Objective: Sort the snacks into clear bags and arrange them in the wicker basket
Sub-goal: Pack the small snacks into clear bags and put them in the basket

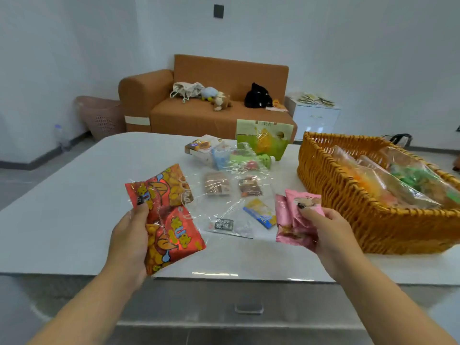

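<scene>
pink packets (297,220) beside basket (331,195) rim

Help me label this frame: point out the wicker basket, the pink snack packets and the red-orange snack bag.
wicker basket (331,195), head view, front woven wall.
pink snack packets (286,215), head view, upper left packet face.
red-orange snack bag (174,220), head view, bag middle.

You face plain white walls (348,46) with a dark switch plate (218,11) high up. An orange-brown sofa (199,113) stands against the far wall, soft toys (219,98) and a black bag (257,97) on its seat. A pink laundry basket (102,115) sits to its left, a white cabinet (316,118) to its right. The floor (37,170) is grey tile.
</scene>
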`<state>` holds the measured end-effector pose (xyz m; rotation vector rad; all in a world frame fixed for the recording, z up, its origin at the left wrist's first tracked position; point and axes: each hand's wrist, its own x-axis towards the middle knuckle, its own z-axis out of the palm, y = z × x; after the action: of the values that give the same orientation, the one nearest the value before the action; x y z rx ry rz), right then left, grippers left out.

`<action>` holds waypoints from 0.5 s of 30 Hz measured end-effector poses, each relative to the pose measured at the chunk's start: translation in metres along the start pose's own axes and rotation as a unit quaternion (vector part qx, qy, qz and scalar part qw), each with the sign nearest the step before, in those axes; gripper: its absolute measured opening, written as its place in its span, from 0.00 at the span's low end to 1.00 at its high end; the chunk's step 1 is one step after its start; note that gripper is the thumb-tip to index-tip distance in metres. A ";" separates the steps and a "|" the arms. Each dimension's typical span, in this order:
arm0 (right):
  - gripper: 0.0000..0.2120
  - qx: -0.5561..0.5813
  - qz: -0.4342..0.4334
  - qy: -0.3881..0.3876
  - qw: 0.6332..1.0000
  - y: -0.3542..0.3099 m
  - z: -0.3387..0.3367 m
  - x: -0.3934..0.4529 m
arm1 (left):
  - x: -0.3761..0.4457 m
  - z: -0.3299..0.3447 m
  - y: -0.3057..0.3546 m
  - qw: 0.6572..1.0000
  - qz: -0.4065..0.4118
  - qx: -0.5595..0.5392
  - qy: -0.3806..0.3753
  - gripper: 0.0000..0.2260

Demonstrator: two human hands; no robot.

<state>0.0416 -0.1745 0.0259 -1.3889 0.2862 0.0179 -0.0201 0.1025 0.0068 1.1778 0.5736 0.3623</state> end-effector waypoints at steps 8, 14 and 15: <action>0.11 0.149 0.018 -0.152 0.977 -0.015 -0.001 -0.026 | -0.015 -0.016 0.011 0.996 -0.003 0.046 -0.082 0.11; 0.22 -0.073 -0.002 -0.286 0.955 -0.031 -0.003 -0.031 | -0.024 -0.009 0.006 0.986 0.000 0.090 -0.137 0.12; 0.24 -0.079 -0.003 -0.292 0.953 -0.035 -0.004 -0.032 | -0.024 -0.008 0.004 0.986 0.002 0.088 -0.141 0.12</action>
<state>0.0164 -0.1804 0.0653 -1.4772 -0.2200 0.4490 -0.0438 0.0969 0.0141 1.3732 0.3622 0.1450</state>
